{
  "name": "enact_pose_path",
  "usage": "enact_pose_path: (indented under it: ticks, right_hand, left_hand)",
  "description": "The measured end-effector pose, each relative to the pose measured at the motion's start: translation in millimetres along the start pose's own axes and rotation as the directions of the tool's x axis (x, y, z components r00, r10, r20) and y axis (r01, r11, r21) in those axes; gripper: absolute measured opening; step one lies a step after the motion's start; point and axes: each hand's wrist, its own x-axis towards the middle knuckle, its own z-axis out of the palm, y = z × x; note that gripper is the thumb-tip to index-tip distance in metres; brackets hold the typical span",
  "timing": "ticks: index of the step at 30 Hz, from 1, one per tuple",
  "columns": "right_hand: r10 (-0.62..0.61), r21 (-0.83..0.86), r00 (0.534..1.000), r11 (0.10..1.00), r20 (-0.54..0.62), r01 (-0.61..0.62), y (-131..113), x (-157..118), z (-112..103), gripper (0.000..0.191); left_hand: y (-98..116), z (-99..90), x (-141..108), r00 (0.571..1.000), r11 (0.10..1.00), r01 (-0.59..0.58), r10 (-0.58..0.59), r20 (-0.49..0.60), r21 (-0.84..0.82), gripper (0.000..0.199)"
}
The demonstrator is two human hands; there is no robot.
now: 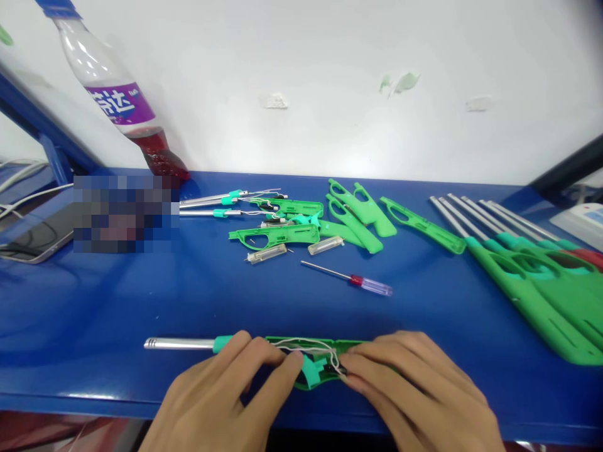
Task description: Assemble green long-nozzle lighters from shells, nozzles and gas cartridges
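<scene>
An opened long-nosed gas lighter [308, 383] lies near the table's front edge, its metal tube [179, 343] pointing left. Inside the green half-shell are a teal trigger [311, 370], a looped white wire [306, 342] and a small black part [333, 369], mostly covered. My left hand [223, 389] is closed round the tube end of the shell, thumb at the trigger. With fingertips pinched together, my right hand [414, 383] grips the black part beside the wire, over the shell's right end. What lies under the right fingers is hidden.
Behind lie a screwdriver [358, 280], clear fuel tanks [267, 253] and green shell halves [277, 236]. Several assembled lighters [513, 289] are stacked at right. A soda bottle [117, 103] stands back left, near a phone [42, 235]. A white wall [330, 56] bounds the blue table [211, 289].
</scene>
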Motion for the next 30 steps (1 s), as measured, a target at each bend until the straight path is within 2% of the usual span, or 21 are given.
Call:
enact_pose_path:
  ticks: [13, 22, 26, 30]
  right_hand:
    - [0.049, 0.039, 0.999, 0.998, 0.001, -0.049, -3, 1, 3, 0.012]
    - [0.031, 0.031, 0.999, 0.999, 0.026, -0.032, -2, 2, 0, 0.012]
    - [0.04, 0.032, 0.998, 0.999, 0.044, -0.042, -2, 3, -1, 0.012]
    - [0.056, 0.038, 0.997, 0.998, 0.054, -0.058, -3, 6, 0, 0.012]
  left_hand:
    - [-2, 3.1, 1, 0.999, 1.0, 0.005, -0.005, -0.051, 0.003, 0.047]
    - [0, 7.8, 11, 0.997, 0.99, 0.02, -0.03, -0.071, -0.141, 0.046]
    - [1, 7.4, 15, 0.994, 0.993, 0.022, -0.034, -0.106, -0.112, 0.043]
    - [0, 7.4, 12, 0.996, 0.997, 0.02, -0.027, -0.085, -0.076, 0.044]
